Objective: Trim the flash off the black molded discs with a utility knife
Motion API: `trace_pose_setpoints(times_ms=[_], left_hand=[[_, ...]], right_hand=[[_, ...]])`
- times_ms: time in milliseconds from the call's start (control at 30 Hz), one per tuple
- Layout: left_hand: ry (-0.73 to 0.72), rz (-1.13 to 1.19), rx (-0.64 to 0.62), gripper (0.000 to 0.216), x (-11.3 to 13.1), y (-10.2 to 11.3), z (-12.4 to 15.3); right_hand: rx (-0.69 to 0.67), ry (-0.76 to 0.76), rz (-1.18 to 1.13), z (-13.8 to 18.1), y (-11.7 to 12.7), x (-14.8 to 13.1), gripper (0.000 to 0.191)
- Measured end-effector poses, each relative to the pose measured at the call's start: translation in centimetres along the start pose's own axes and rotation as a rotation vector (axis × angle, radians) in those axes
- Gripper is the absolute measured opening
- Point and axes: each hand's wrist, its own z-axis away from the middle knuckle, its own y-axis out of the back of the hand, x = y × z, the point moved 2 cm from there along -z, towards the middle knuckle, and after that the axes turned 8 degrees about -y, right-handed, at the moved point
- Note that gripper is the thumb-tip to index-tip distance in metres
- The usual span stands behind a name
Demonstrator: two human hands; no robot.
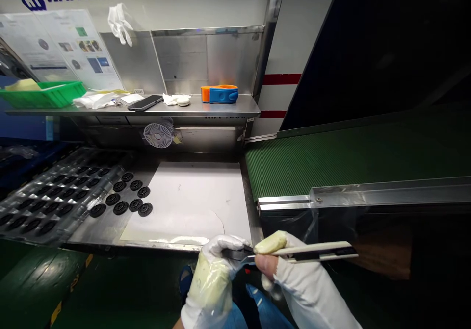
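My left hand [217, 270], in a white glove with yellowish tape on it, is closed around a black plastic part [235, 254], mostly hidden by the fingers. In my right hand [283, 260], also gloved, with a bare thumb tip and a yellowish covered finger, is a knife [324, 251] with a slim white-and-black handle. Its thin blade points left and meets the black part or lies right beside it; I cannot tell which. Both hands are in front of the table's near edge. Several black round parts [120, 207] lie on the table left of a white sheet [195, 201].
A clear compartment tray [84, 196] holding black round parts is at the left. To the right runs a green conveyor belt [294, 162] with a metal rail [386, 194]. The shelf [176, 109] above carries a green basket [62, 96], a phone [146, 103] and an orange-and-blue band [220, 94]. Below hangs a small fan [158, 135].
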Motion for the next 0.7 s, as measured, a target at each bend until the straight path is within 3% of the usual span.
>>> trace_pose_setpoints(times_ms=[700], left_hand=[[0.043,0.039,-0.003,0.021,0.44,0.34,0.07]], right_hand=[[-0.024,-0.056,-0.029,-0.63,-0.48,0.51,0.033]])
